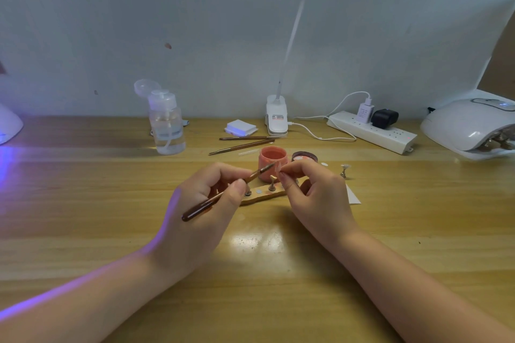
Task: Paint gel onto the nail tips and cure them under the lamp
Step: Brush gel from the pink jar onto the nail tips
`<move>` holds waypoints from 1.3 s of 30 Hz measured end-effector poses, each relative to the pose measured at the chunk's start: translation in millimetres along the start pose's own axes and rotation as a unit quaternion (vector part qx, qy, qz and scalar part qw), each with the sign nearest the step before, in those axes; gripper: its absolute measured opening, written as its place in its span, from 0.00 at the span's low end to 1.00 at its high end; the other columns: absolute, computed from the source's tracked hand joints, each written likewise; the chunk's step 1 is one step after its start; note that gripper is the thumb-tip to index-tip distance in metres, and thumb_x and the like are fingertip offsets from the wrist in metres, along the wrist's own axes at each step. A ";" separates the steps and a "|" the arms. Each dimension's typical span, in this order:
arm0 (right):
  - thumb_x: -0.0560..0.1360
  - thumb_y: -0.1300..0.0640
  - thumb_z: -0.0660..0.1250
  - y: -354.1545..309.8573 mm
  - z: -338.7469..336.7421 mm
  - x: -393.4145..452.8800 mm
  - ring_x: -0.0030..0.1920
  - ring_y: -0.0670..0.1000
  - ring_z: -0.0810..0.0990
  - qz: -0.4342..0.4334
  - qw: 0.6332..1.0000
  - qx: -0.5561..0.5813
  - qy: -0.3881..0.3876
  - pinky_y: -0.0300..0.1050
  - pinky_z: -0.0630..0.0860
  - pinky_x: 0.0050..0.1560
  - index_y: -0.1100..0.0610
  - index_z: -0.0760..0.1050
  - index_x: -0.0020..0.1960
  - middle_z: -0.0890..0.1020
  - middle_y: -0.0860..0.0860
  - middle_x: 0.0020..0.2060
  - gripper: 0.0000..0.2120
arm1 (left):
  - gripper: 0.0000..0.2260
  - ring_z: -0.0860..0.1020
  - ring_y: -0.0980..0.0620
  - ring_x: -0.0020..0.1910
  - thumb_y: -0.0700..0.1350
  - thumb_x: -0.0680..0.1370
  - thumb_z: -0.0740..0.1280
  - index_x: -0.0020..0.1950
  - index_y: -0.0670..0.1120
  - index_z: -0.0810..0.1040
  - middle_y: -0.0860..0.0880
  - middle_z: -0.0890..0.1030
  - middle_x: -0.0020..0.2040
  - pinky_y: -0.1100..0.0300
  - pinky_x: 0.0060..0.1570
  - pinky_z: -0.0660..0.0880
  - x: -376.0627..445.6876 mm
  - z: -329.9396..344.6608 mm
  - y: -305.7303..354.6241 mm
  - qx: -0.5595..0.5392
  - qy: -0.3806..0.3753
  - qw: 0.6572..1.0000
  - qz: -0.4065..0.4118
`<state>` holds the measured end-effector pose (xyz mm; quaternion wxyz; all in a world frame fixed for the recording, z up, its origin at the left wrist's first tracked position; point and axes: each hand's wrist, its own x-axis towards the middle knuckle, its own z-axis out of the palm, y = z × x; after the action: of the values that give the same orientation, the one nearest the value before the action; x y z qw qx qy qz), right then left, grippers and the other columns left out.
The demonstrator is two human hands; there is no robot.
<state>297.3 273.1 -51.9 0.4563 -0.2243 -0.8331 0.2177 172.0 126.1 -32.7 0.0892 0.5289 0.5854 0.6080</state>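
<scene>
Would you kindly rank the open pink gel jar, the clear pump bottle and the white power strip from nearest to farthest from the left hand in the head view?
Measured from the left hand, which grips the brush:
1. Pink gel jar, just beyond the hands, at centre.
2. Clear pump bottle, farther back on the left.
3. White power strip, far back on the right, near the wall.

The table is yellowish wood-grain with a glossy finish that mirrors the lamp overhead. The brush handle looks dark brown and lacquered, shiny along its length. The pump bottle is clear plastic. The curing lamp has a smooth, glossy white plastic shell. The power strip is matt white plastic. The gel jar appears pink and glossy.
</scene>
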 end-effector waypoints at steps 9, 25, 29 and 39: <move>0.74 0.60 0.71 -0.2 0.2 -0.1 0.27 0.46 0.71 0.002 1.000 0.029 -0.006 0.35 0.66 0.29 0.54 0.82 0.45 0.79 0.38 0.34 0.03 | 0.06 0.79 0.57 0.41 0.47 0.74 0.65 0.48 0.50 0.81 0.51 0.83 0.41 0.70 0.41 0.73 0.9 1.5 -1.5 -0.032 0.012 0.999 -0.014; 0.74 0.59 0.71 2.0 1.2 -0.6 0.26 0.46 0.70 0.020 0.999 0.049 -0.009 0.33 0.63 0.29 0.54 0.81 0.46 0.79 0.39 0.33 0.02 | 0.12 0.78 0.60 0.38 0.53 0.71 0.61 0.45 0.48 0.80 0.53 0.82 0.37 0.70 0.41 0.73 -0.2 1.0 -0.6 -0.051 0.039 0.998 0.003; 0.74 0.60 0.71 2.1 2.0 -0.7 0.26 0.46 0.70 0.017 0.999 0.043 -0.013 0.33 0.64 0.28 0.53 0.81 0.45 0.79 0.41 0.33 0.03 | 0.13 0.78 0.59 0.38 0.53 0.71 0.62 0.45 0.48 0.81 0.52 0.82 0.38 0.68 0.40 0.73 -1.2 1.4 0.0 -0.039 0.013 0.999 -0.006; 0.74 0.61 0.71 2.4 0.8 0.5 0.28 0.45 0.71 0.008 1.000 0.012 -0.011 0.33 0.64 0.31 0.54 0.80 0.46 0.80 0.41 0.37 0.03 | 0.11 0.78 0.52 0.37 0.51 0.71 0.63 0.43 0.47 0.81 0.49 0.82 0.38 0.65 0.36 0.73 -1.3 0.0 4.7 -0.005 0.004 1.000 0.009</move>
<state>296.7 275.1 -53.3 0.4482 -0.2232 -0.8336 0.2334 174.9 123.8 -29.6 0.0845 0.5313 0.5778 0.6138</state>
